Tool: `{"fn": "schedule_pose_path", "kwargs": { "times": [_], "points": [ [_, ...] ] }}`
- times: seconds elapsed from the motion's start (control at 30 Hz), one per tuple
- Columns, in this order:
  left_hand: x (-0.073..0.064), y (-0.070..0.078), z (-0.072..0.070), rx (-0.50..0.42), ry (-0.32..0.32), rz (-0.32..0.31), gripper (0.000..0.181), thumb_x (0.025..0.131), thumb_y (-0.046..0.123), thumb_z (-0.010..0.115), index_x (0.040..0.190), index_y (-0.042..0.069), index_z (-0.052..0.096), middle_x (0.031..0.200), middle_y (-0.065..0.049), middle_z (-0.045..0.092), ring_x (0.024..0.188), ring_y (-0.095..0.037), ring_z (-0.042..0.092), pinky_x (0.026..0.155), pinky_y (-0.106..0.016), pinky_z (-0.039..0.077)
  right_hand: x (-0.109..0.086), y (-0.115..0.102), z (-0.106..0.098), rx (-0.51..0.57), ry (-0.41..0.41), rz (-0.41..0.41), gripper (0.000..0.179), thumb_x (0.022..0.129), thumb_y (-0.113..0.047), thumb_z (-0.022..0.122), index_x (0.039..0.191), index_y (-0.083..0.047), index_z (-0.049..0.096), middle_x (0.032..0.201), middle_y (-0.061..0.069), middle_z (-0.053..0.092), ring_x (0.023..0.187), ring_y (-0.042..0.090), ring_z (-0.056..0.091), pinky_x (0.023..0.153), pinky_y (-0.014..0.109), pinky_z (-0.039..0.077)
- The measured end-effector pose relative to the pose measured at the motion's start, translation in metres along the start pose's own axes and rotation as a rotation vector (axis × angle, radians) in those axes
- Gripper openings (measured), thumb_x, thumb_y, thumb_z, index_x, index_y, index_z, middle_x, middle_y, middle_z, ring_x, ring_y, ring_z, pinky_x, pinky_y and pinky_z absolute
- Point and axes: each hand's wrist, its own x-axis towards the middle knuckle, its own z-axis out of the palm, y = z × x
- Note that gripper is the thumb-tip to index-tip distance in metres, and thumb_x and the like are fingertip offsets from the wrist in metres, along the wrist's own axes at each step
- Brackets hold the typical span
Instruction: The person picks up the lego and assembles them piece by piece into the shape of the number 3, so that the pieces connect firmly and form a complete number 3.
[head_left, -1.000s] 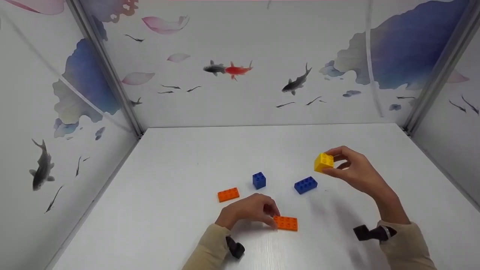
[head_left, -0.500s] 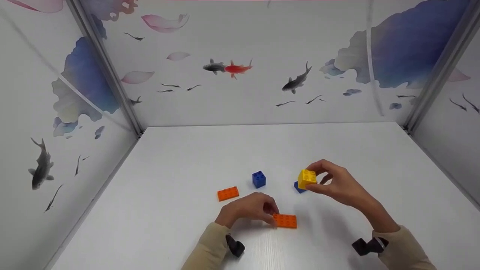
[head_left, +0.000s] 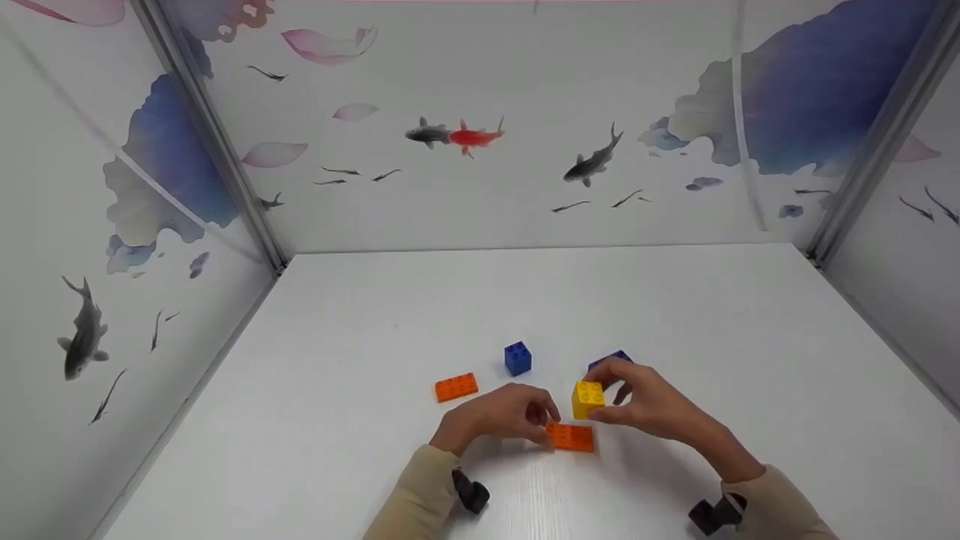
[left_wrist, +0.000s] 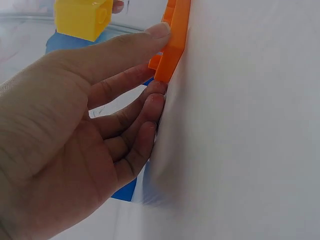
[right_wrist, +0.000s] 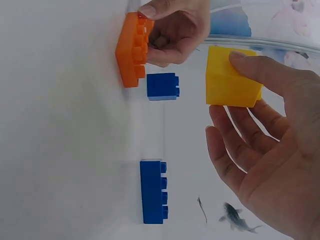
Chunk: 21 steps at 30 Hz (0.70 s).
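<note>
My right hand point(head_left: 637, 397) pinches a yellow building brick point(head_left: 587, 400) between thumb and fingers. The brick has square-set studs on top and is held in the air just behind a flat orange brick point(head_left: 574, 437). In the right wrist view, the thumb lies across the near face of the yellow brick point(right_wrist: 227, 80). My left hand point(head_left: 499, 412) pinches the left end of the orange brick, which lies flat on the table. In the left wrist view, the left thumb presses the side of the orange brick point(left_wrist: 177, 47), and the other fingers curl close to the tabletop.
A second flat orange brick point(head_left: 456, 387) lies left of centre. A small blue brick point(head_left: 517, 359) stands behind the left hand. Partly behind the right hand is a longer blue brick point(head_left: 611, 358). Printed wall panels point(head_left: 480, 217) border the white table point(head_left: 337, 330).
My right hand has carried the yellow brick left and towards me, past the longer blue brick, close to the held orange brick. The left hand has stayed in place.
</note>
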Motion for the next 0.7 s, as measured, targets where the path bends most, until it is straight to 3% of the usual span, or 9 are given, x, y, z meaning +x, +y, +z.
{"fn": "schedule_pose_path", "kwargs": {
  "times": [0.3, 0.5, 0.7],
  "points": [
    [0.002, -0.001, 0.002, -0.001, 0.015, -0.014, 0.024, 0.085, 0.03, 0.081, 0.104, 0.019, 0.07, 0.089, 0.01, 0.063, 0.08, -0.007, 0.054, 0.075, -0.018, 0.049, 0.004, 0.009, 0.013, 0.014, -0.118, 0.088, 0.035, 0.082, -0.029, 0.083, 0.108, -0.017, 0.064, 0.111, 0.001, 0.068, 0.1, 0.02, 0.061, 0.079, 0.024, 0.057],
    [0.001, -0.001, 0.002, -0.008, 0.013, -0.025, 0.025, 0.085, 0.029, 0.081, 0.104, 0.018, 0.07, 0.089, 0.009, 0.064, 0.08, -0.007, 0.054, 0.076, -0.018, 0.049, 0.004, 0.01, 0.018, 0.024, -0.142, 0.101, 0.035, 0.081, -0.024, 0.084, 0.108, -0.015, 0.063, 0.11, 0.002, 0.069, 0.099, 0.021, 0.062, 0.08, 0.033, 0.059],
    [0.002, -0.001, 0.003, 0.0, 0.023, -0.022, 0.026, 0.085, 0.03, 0.081, 0.104, 0.017, 0.069, 0.089, 0.01, 0.063, 0.079, -0.007, 0.054, 0.076, -0.017, 0.049, 0.003, 0.009, 0.019, 0.035, -0.157, 0.102, 0.033, 0.081, -0.024, 0.084, 0.106, -0.016, 0.063, 0.112, 0.004, 0.07, 0.099, 0.021, 0.062, 0.08, 0.032, 0.059]
  ]
}}
